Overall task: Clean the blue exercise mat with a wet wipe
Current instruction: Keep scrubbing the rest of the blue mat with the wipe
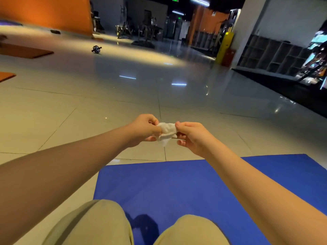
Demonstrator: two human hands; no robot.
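Beyond the blue exercise mat, left grip and right grip are pinching a crumpled white wet wipe above the glossy tiled floor, an ab wheel lying well apart.

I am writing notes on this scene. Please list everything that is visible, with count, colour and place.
crumpled wet wipe: one, white, between both hands above the floor
flat rectangular exercise mat: one, blue, on the floor, under the knees
thin floor mats: two, orange, far left
ab wheel: one, black, on the floor, upper left
glossy tiled floor: one, pale grey, all around
knees in trousers: two, beige, bottom edge
left hand: one, pinches the wipe
right hand: one, pinches the wipe
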